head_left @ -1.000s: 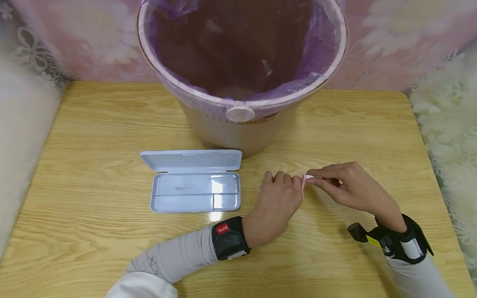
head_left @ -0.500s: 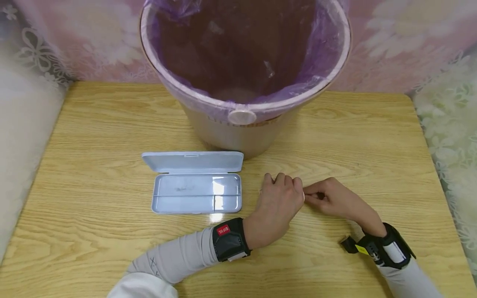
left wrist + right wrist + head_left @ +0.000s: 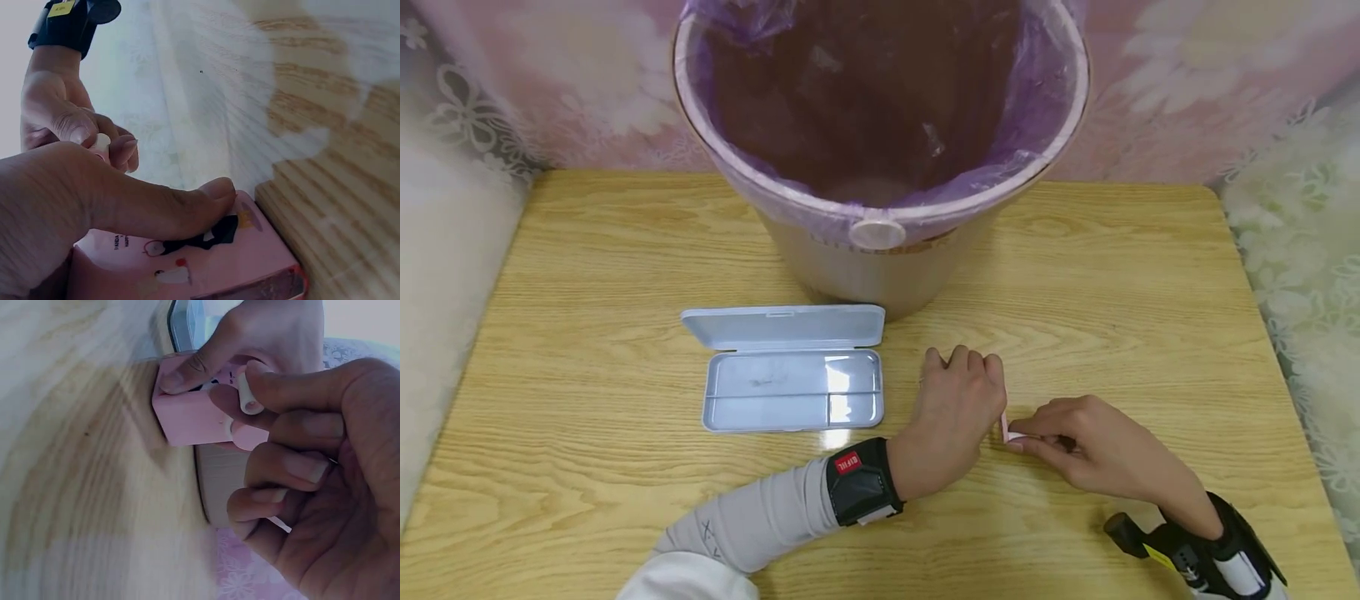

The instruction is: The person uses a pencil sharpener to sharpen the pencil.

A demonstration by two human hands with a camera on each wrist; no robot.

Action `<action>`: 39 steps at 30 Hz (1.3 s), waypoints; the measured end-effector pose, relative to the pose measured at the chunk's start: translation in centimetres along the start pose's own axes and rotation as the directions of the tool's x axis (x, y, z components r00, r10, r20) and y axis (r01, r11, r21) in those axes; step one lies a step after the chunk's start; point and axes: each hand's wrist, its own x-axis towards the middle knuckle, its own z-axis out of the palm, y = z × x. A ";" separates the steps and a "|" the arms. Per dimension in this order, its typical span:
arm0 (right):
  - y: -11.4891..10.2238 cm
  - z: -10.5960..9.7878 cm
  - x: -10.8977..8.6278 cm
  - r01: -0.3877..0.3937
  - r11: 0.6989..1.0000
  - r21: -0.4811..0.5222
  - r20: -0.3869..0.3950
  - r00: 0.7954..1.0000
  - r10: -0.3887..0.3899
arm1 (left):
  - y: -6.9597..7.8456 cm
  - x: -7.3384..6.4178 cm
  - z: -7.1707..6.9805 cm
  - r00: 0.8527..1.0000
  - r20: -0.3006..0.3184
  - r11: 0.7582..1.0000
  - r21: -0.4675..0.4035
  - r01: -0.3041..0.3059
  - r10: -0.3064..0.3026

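A pink pencil sharpener [image 3: 181,262] with small printed pictures stands on the table; from the head view it is mostly hidden under my left hand [image 3: 957,408]. That hand grips the box, its thumb [image 3: 187,209] lying over the printed face in the left wrist view. On the box's right side a pink crank arm [image 3: 1004,427] points toward the near edge. My right hand [image 3: 1090,446] pinches the white crank knob [image 3: 250,401] between thumb and forefinger. Its other fingers curl loosely in the right wrist view.
Left of the hands lies an open light-blue pencil case [image 3: 767,412], lid raised. Behind it stands a large bin [image 3: 865,267] lined with a purple bag [image 3: 1037,92]. The wooden table [image 3: 587,267] meets a flowered pink backdrop.
My right hand has swung the crank from pointing toward the bin round to pointing toward the near edge. My left hand has stayed in place on the sharpener.
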 end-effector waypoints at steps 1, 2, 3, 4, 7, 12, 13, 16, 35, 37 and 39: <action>0.0 -0.1 0.1 0.011 1.000 -0.011 -0.002 1.000 -0.011 | 0.0 0.0 0.0 1.000 -0.004 1.000 0.002 -0.001 0.001; -0.1 -0.2 0.1 0.022 1.000 -0.014 -0.005 1.000 -0.022 | 0.0 0.0 0.1 1.000 -0.009 1.000 0.004 -0.002 0.002; -0.1 -0.3 0.1 0.032 0.999 -0.017 -0.008 0.999 -0.033 | 0.0 -0.1 0.1 1.000 -0.010 1.000 0.005 -0.004 0.004; 0.0 -0.4 0.2 0.046 0.999 -0.015 -0.015 0.999 -0.046 | 0.0 -0.1 0.1 1.000 -0.011 1.000 0.007 -0.006 0.006; 0.1 -0.8 0.4 0.092 0.996 -0.001 -0.038 0.995 -0.092 | -0.1 -0.2 0.1 1.000 -0.011 1.000 0.009 -0.002 0.002; 0.4 -1.3 0.9 0.142 0.989 0.036 -0.044 0.989 -0.140 | -0.2 -0.2 0.1 1.000 -0.011 1.000 0.009 0.002 -0.002; 0.4 -1.4 1.0 0.142 0.989 0.050 -0.047 0.989 -0.140 | -0.3 -0.2 0.1 1.000 -0.013 1.000 0.011 0.000 0.000; 0.6 -1.7 1.2 0.138 0.986 0.091 -0.091 0.987 -0.129 | -0.2 -0.2 0.2 1.000 -0.025 1.000 0.017 0.003 -0.003; 3.7 -1.9 4.4 -0.110 0.985 0.131 -0.222 0.965 0.137 | -0.2 -0.1 0.4 0.998 -0.060 0.999 0.040 0.022 -0.019; 4.3 -1.6 4.6 -0.177 0.973 0.150 -0.173 0.964 0.202 | -0.1 -0.1 0.4 0.999 -0.040 1.000 0.028 0.015 -0.013; 4.9 -1.2 4.6 -0.209 0.966 0.150 -0.129 0.965 0.229 | -0.1 0.0 0.3 1.000 -0.030 1.000 0.026 0.010 -0.009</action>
